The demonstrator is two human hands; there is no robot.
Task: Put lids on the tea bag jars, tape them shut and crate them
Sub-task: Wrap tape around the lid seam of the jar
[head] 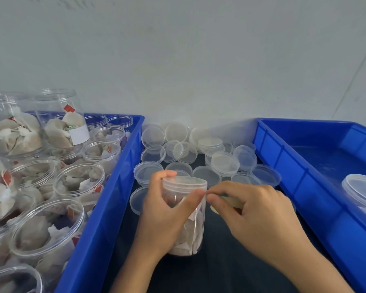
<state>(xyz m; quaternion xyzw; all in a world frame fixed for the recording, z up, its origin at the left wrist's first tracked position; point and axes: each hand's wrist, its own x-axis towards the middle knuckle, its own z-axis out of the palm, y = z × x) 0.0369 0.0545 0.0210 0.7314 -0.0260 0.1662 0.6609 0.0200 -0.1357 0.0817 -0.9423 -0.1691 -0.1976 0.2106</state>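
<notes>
One head-worn wide-angle view looks forward and down, close over the bench (220, 271). A pale wall (199, 49) fills the upper half of the frame; blue crates curve at the left and right edges.

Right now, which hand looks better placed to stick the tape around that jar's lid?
The right hand. It pinches what looks like tape beside the lid, with its fingertips at the rim. The left hand is wrapped around the jar, steadying it, so it isn't free.

Two blue crates (106, 218), two hands (167, 214), one capped held jar (186, 218), many loose lids (224, 163).
</notes>
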